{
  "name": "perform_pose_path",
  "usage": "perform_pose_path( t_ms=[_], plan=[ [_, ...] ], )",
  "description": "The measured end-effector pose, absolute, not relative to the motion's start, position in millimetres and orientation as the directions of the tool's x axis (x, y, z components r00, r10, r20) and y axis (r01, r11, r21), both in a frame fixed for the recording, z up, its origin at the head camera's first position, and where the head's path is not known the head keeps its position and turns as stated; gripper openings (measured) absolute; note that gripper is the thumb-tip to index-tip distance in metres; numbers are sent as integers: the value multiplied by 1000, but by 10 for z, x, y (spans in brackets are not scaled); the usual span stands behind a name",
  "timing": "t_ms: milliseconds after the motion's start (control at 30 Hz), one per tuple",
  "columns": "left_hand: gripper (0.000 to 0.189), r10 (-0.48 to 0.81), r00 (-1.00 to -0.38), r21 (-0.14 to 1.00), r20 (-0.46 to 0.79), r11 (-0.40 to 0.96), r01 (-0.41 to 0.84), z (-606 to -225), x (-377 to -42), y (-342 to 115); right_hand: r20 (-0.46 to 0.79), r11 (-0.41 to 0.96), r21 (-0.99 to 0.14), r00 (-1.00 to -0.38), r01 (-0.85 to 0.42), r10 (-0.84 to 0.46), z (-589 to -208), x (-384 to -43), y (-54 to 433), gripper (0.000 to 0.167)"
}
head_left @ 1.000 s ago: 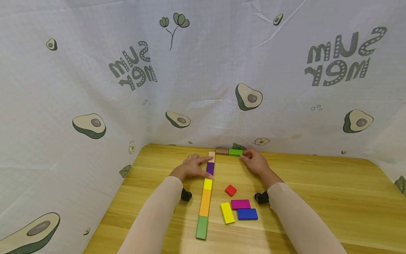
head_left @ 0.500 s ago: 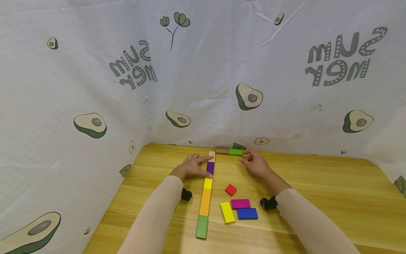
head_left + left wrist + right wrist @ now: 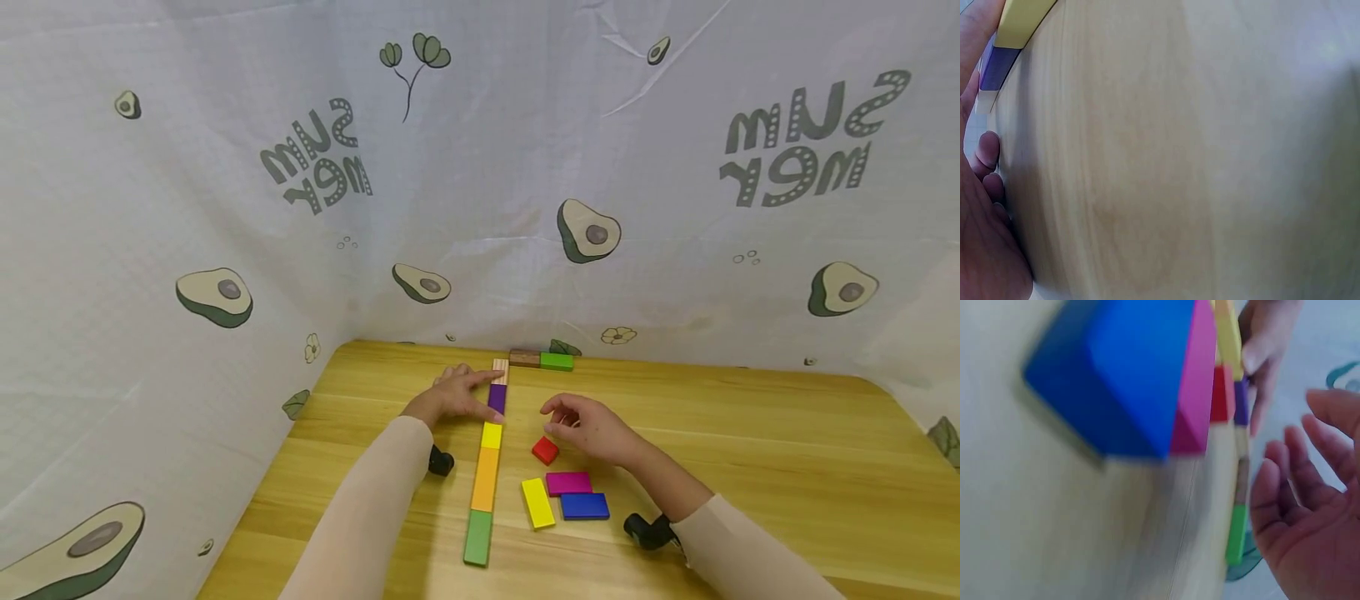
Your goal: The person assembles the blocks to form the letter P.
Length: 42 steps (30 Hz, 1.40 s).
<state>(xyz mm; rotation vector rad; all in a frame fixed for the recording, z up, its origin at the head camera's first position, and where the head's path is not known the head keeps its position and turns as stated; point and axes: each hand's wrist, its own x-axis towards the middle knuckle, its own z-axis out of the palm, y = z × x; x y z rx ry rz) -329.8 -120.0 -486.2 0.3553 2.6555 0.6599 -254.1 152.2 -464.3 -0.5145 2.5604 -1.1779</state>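
Note:
My left hand (image 3: pixel 456 395) rests beside a line of blocks, its index finger on the pale wood block (image 3: pixel 499 367) and its thumb where the purple block (image 3: pixel 497 397) meets the small yellow block (image 3: pixel 491 434). An orange block (image 3: pixel 484 479) and a dull green block (image 3: pixel 477 537) continue that line toward me. Just over the red block (image 3: pixel 545 451) hovers my right hand (image 3: pixel 592 428), fingers loosely bent and holding nothing. In the right wrist view, its palm and fingers (image 3: pixel 1300 481) show with a gap between them. A brown block (image 3: pixel 525 358) and bright green block (image 3: pixel 557 362) lie end to end at the back.
Nearer me lie a loose yellow block (image 3: pixel 538 503), a magenta block (image 3: pixel 569 483) and a blue block (image 3: pixel 585 506), the last two close together. A printed cloth (image 3: pixel 487 250) hangs behind the wooden table (image 3: pixel 750 467).
My right hand has left the bright green block's right end and come back toward me, down to the red block. The left hand and the blocks stay in place.

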Motion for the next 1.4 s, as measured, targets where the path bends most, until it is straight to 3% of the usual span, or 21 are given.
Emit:
perform_pose_path(
  t_ms=[133,267,433,833,1133,1400],
  plan=[
    [92,333,-893,493,-302,856,153,-4859,-3293,-1198,-124,594,-749,-818,-294,-562,-4639,-2347,1466,22],
    [91,332,-895,493,-299,856,153,-4861,-3295,-1198,-69,592,-655,-743,-469,-665,-4662,-2200,1436,22],
    [91,335,-896,495,-291,854,158,-4869,-3297,-1205,-20,582,-558,-692,-592,-722,-4695,-2094,1437,31],
    [91,347,-894,502,-283,848,171,-4866,-3300,-1215,-92,631,-548,-710,-549,-698,-4701,-2045,1416,34],
    [93,342,-898,510,-278,845,164,-4875,-3307,-1213,-140,636,-521,-678,-569,-721,-4695,-1976,1437,41],
    [92,336,-900,517,-277,842,155,-4877,-3303,-1211,-151,637,-532,-678,-557,-719,-4671,-1953,1462,30]
  ],
)
